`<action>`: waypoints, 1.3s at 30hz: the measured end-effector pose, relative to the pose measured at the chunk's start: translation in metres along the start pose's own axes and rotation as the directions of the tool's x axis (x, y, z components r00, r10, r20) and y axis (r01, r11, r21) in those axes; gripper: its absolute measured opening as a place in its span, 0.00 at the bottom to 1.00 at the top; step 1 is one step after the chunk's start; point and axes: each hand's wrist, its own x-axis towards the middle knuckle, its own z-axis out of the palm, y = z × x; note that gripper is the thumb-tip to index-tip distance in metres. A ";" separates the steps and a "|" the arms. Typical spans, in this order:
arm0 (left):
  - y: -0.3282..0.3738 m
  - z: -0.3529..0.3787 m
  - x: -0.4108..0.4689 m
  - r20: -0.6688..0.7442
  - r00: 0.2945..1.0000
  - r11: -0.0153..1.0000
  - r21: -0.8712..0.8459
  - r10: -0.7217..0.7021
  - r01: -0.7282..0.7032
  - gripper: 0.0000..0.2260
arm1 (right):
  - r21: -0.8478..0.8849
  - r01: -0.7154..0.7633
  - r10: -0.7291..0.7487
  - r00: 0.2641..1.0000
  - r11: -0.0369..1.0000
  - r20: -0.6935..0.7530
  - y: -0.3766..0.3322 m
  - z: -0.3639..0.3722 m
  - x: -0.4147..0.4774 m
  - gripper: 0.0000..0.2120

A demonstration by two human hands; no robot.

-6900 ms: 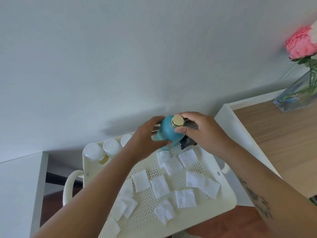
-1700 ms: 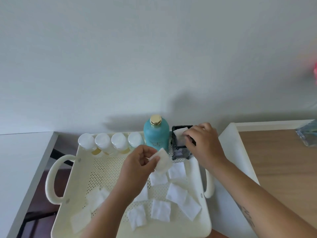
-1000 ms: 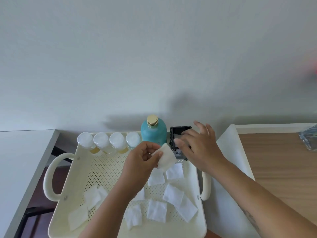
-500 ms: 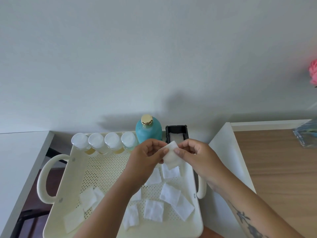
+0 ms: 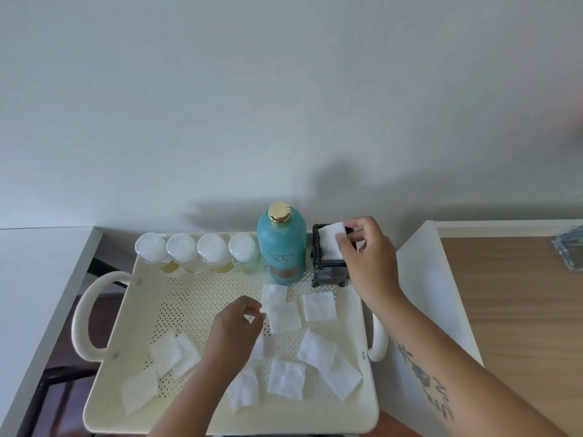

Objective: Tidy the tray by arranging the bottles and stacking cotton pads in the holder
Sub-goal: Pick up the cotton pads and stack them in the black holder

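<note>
Four small white-capped bottles [image 5: 195, 252] stand upright in a row along the back wall of the cream tray [image 5: 220, 421], caps nearly touching. The teal bottle [image 5: 281, 247] with the gold cap stands upright just to their right, closing the row. I judge the bottle half of the job done.

The black holder [image 5: 329, 272] sits in the back right corner of the tray, just beside the teal bottle. My right hand [image 5: 369, 260] is over it, thumb and fingertips pinching one cotton pad [image 5: 331, 239] by its right edge. The pad lies tilted across the holder's open top and is not yet dropped flat inside. How many pads are already stacked below it I cannot see.

My left hand [image 5: 235, 332] hovers low over the middle of the tray, fingers curled, tips right at the edge of the nearest pad [image 5: 284, 316]. Whether they have caught it I cannot tell.

Ten or so loose pads [image 5: 285, 380] lie scattered on the perforated floor: a cluster in front of the teal bottle and holder, several overlapping toward the front right, three at the front left. One is partly hidden under my left hand.

So stacking is at an early stage, with most of it left. Each remaining pad needs picking up and squaring into the holder.
</note>
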 end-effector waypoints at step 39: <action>-0.035 -0.017 0.004 0.100 0.993 0.997 0.046 0.056 -0.061 0.05 | -0.542 0.502 -0.330 0.861 0.674 0.387 0.024 0.003 0.000 0.31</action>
